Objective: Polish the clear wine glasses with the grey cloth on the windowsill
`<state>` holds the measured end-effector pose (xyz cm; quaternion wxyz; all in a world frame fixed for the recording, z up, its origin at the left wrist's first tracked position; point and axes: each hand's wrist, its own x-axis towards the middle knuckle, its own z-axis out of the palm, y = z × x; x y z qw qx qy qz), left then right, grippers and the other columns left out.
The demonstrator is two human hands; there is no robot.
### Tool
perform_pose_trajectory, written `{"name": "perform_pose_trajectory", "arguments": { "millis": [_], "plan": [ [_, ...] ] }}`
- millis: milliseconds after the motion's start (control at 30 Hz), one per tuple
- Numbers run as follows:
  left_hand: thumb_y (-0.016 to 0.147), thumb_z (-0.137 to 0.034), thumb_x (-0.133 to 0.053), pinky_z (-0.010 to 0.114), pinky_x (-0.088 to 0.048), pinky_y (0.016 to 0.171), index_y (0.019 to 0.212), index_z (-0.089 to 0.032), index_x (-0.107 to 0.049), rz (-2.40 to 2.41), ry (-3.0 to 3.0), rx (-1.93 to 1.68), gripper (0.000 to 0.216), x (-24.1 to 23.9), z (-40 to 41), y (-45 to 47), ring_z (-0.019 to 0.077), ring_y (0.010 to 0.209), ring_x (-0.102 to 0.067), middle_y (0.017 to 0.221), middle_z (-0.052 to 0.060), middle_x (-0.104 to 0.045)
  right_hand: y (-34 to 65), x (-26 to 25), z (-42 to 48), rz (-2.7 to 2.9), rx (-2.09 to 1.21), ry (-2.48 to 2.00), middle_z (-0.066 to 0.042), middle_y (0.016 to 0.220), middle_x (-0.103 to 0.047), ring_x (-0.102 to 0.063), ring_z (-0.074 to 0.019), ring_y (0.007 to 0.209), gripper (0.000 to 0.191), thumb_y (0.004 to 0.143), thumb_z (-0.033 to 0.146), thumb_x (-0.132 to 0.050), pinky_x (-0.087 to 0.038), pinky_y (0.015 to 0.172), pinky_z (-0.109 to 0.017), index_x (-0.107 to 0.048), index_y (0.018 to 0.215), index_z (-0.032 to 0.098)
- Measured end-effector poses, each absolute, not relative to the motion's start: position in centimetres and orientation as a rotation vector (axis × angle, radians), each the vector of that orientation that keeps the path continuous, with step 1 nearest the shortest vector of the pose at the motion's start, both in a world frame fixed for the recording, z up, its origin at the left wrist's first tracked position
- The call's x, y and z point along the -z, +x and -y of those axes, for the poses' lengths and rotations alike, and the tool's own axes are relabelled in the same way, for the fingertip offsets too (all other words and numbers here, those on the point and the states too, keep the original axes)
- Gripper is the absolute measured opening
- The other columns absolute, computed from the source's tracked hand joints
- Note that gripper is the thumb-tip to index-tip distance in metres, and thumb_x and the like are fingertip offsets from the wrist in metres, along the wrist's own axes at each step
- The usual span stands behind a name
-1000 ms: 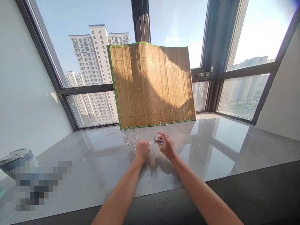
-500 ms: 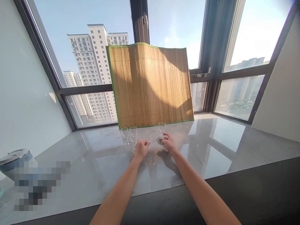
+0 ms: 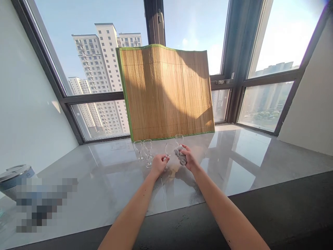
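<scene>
My left hand (image 3: 159, 166) pinches a small clear stemmed glass (image 3: 169, 148) by its stem, with the bowl tilted up to the right. A bunched grey cloth (image 3: 181, 158) is in the closed fingers of my right hand (image 3: 189, 158), just right of that glass and apart from it. Behind the cloth stands another stemmed glass (image 3: 179, 139), its lower part hidden. To the left of my left hand, several more stemmed glasses (image 3: 147, 146) stand upright close together.
A bamboo mat (image 3: 166, 93) with green edging leans upright against the window behind the glasses. The shiny grey sill (image 3: 104, 187) ends in a dark front edge. At the far left stands a lidded blue-grey container (image 3: 17, 178), beside a blurred-out patch.
My right hand and the cloth have drawn slightly away from the glass. The glass in my left hand has turned, its bowl now more upright and in plainer sight.
</scene>
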<state>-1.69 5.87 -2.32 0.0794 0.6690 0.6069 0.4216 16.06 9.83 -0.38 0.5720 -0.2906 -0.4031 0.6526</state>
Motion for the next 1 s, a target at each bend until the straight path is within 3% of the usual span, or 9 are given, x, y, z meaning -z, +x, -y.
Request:
{"name": "perform_pose_trajectory", "arguments": {
  "millis": [167,433,667,867,1000],
  "plan": [
    [0.078,-0.038,-0.057,0.024,-0.03,0.057,0.081,-0.016,-0.071,-1.736,1.863,-1.258,0.026,2.3,-5.8,-1.5,0.0101,0.054,-0.039,0.053,-0.005,-0.045,16.7,0.3,-10.5,0.756,-1.561,-0.515,0.005,0.072,-0.062,-0.054,-0.0115,0.054,0.042,0.054,0.023,-0.065,-0.043,0.045,-0.022,-0.054,0.094,0.025],
    [0.078,-0.039,-0.057,0.023,-0.029,0.056,0.072,-0.017,-0.067,-1.74,1.853,-1.284,0.025,2.2,-5.7,-1.4,0.0095,0.054,-0.039,0.053,-0.005,-0.044,17.3,0.3,-10.6,0.615,-1.553,-0.45,0.005,0.069,-0.06,-0.053,-0.0103,0.053,0.031,0.053,0.021,-0.063,-0.044,0.046,-0.022,-0.052,0.082,0.023],
    [0.078,-0.04,-0.056,0.023,-0.029,0.056,0.072,-0.017,-0.066,-1.746,1.862,-1.271,0.026,2.0,-5.5,-1.2,0.01,0.054,-0.04,0.053,-0.005,-0.045,16.7,0.3,-10.6,0.702,-1.4,-0.557,0.005,0.066,-0.061,-0.055,-0.0134,0.054,0.053,0.052,0.024,-0.068,-0.044,0.048,-0.024,-0.052,0.103,0.025],
    [0.08,-0.038,-0.055,0.023,-0.03,0.056,0.07,-0.017,-0.063,-1.745,1.88,-1.299,0.024,2.0,-5.5,-1.0,0.0101,0.055,-0.042,0.055,-0.005,-0.048,16.9,0.2,-10.3,0.724,-1.362,-0.623,0.005,0.064,-0.06,-0.055,-0.0146,0.054,0.051,0.055,0.027,-0.068,-0.039,0.046,-0.023,-0.052,0.103,0.024],
    [0.083,-0.035,-0.054,0.024,-0.035,0.061,0.079,-0.018,-0.068,-1.729,1.953,-1.3,0.023,2.2,-5.6,-1.0,0.0118,0.062,-0.05,0.066,-0.001,-0.06,16.8,0.1,-10.2,0.757,-1.309,-0.628,0.004,0.068,-0.062,-0.054,-0.0128,0.054,0.052,0.055,0.028,-0.07,-0.035,0.047,-0.022,-0.051,0.103,0.023]
  ]
}}
